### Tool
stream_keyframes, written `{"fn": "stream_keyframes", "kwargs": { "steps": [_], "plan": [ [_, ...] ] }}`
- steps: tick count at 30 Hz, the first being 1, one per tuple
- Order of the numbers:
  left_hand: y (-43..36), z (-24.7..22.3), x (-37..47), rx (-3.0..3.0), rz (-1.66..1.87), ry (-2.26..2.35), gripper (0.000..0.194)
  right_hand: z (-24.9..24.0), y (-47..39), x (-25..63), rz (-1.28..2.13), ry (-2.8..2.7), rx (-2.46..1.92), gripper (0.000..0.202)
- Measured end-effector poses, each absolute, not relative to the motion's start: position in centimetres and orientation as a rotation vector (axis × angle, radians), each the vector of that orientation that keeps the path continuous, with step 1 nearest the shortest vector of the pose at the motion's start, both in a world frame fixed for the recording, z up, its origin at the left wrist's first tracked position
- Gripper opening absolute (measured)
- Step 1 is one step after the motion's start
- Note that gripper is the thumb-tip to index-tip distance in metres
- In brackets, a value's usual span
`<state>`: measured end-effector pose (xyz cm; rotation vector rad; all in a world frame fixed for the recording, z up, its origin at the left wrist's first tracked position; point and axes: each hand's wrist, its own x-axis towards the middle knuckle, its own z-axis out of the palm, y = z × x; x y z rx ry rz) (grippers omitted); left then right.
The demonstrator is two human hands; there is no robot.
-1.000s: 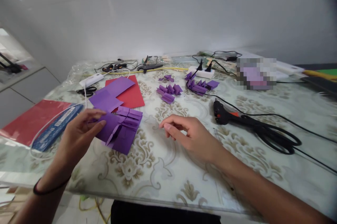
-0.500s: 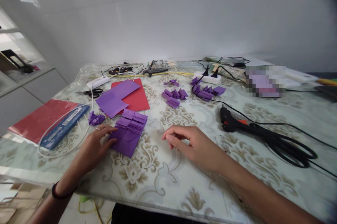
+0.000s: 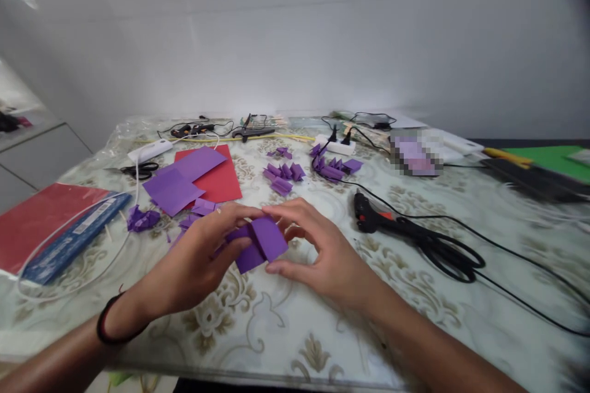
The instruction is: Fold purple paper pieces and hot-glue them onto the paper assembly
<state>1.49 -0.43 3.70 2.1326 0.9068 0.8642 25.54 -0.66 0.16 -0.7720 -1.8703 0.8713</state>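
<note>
A creased purple paper piece (image 3: 271,239) is held up over the table, with a fold running across its middle. My left hand (image 3: 196,258) closes on its left part, thumb in front and fingers behind. At its right edge, my right hand (image 3: 325,251) grips with the thumb below and fingertips on top. Other folded purple paper (image 3: 203,206) lies partly hidden behind my left hand. Flat purple sheets (image 3: 173,190) rest on a red sheet (image 3: 225,181) farther back. Beside them sits a crumpled purple paper ball (image 3: 142,219).
Small folded purple pieces (image 3: 281,179) lie mid-table, with more by the white power strip (image 3: 336,144). A black glue gun (image 3: 369,214) with a coiled cord lies right. Scissors (image 3: 141,170), a red paper pack (image 3: 50,214) and a white cable are left. Pliers (image 3: 253,133) lie behind.
My left hand has moved right with a purple paper piece lifted off the table. My right hand, empty before, now grips its right edge. The camera view has turned right.
</note>
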Motion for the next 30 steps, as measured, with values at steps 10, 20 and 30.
{"fn": "stream_keyframes", "kwargs": {
  "steps": [10,20,30],
  "plan": [
    [0.6,1.4,2.1,1.655,0.915,0.723,0.048,0.4,-0.5,25.6,0.886,-1.798,-1.010,0.031],
    [0.8,1.6,2.4,1.614,0.855,0.673,0.008,0.4,-0.5,25.7,0.767,-1.804,-1.123,0.029],
    [0.5,1.4,1.9,1.872,0.779,0.853,0.013,0.2,-0.3,25.7,0.874,-1.739,-1.063,0.007]
  ]
}}
